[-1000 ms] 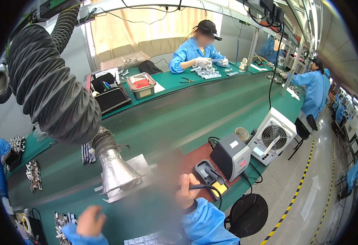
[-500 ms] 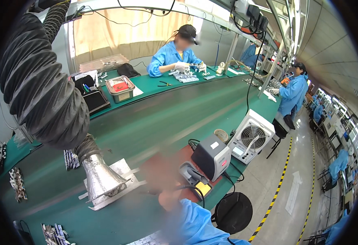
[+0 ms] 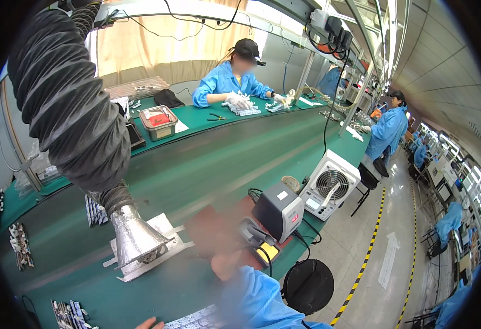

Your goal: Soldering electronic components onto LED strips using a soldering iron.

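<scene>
At the lower edge, only the fingertips of my left hand (image 3: 149, 324) show, stretched out and slightly apart beside the left end of a pale, patterned strip (image 3: 195, 319). Whether they touch it is not clear. My right hand (image 3: 225, 266) reaches in from a blue sleeve, its fingers smeared by a large blur, so what it holds is hidden. Closest to it is a soldering iron stand (image 3: 255, 232) with a yellow sponge (image 3: 269, 252). Behind the stand sits a dark soldering station (image 3: 277, 211). Left of the blur, a silver fume funnel (image 3: 136, 234) hangs over a white sheet (image 3: 163, 223).
A ribbed black duct (image 3: 73, 104) comes down at the left. Bundles of strips (image 3: 71, 315) lie on the green bench (image 3: 37, 290). A white fan unit (image 3: 331, 185) stands at the right, near a black round stool (image 3: 308, 286). Across the bench, a gloved co-worker (image 3: 230, 88) handles small parts.
My left fingertips have come into view at the lower edge. The head view has shifted slightly. The co-worker's hands have moved down and apart. My right hand stays near the soldering stand.
</scene>
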{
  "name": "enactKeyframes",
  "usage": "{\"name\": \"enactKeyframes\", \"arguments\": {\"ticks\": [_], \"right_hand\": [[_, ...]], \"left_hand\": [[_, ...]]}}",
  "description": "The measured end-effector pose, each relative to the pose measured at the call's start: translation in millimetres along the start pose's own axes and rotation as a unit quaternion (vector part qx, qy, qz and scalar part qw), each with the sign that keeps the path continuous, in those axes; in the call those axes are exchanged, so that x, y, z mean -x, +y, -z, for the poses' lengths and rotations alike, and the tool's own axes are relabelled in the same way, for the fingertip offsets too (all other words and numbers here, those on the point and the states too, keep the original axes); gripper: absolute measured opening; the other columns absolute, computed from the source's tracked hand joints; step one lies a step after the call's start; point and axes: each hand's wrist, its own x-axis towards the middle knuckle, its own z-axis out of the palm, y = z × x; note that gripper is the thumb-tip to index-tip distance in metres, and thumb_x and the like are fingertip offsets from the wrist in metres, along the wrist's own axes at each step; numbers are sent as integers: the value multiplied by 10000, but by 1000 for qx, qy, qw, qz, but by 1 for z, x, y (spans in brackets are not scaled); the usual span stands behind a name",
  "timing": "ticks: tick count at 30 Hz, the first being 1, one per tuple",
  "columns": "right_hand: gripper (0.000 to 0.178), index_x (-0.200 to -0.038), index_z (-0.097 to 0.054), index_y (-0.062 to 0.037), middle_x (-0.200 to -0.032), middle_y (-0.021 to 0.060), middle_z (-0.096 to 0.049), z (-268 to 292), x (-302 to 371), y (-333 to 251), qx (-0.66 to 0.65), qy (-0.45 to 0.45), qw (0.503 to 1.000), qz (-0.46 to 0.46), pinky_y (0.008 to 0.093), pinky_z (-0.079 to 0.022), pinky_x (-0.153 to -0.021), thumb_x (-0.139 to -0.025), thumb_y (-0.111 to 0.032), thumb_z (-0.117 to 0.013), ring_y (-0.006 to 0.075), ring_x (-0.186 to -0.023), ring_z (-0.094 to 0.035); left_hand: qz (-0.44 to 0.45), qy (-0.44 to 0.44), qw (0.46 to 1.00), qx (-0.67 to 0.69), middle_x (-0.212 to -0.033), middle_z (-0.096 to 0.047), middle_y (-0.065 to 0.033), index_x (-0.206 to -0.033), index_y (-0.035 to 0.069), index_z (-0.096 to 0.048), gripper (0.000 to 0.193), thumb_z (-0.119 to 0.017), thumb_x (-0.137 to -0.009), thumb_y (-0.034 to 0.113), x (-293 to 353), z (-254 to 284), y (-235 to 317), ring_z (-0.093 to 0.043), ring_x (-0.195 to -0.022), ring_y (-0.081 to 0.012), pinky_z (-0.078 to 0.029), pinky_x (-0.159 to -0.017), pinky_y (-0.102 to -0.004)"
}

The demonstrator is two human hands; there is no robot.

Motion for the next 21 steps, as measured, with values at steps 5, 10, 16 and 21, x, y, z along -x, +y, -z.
{"name": "enactKeyframes", "arguments": {"ticks": [5, 10, 16, 21], "right_hand": [[392, -649, -435, -43, -584, -23, -437, -1, 10, -1, -3, 3, 1000, -16, 267, -297, -498, -1001, -164, -558, 45, -563, -363], [354, -657, -436, -51, -612, -18, -457, -2, 8, -2, 7, 20, 1000, -1, 272, -325, -519, -991, -119, -533, 62, -594, -395], [308, -713, -359, -115, -661, -36, -351, -6, -4, -9, -24, 42, 999, 23, 234, -294, -509, -1001, -94, -465, 52, -578, -340], [342, -677, -348, -88, -597, -15, -319, -7, -14, -3, -88, 17, 996, 25, 274, -258, -486, -990, -94, -484, 93, -507, -279]], "left_hand": [[-5, -61, 997, -50, -1122, -573, -168, -1264, 55, -598, 556, -754, -765, 244, -22, 2, 13, -548, -1014, -388, -450, -870, -477], [8, -85, 996, 37, -1039, -586, -158, -1187, 59, -638, 527, -808, -725, 247, -28, 6, -8, -571, -983, -359, -464, -870, -446], [69, -36, 980, 184, -938, -598, -119, -1107, 17, -679, 421, -834, -733, 131, -48, 33, -18, -600, -925, -310, -489, -826, -375], [68, -74, 960, 260, -998, -664, -131, -1138, 32, -676, 346, -771, -809, 75, -51, 36, -36, -639, -892, -299, -503, -803, -369]]}}
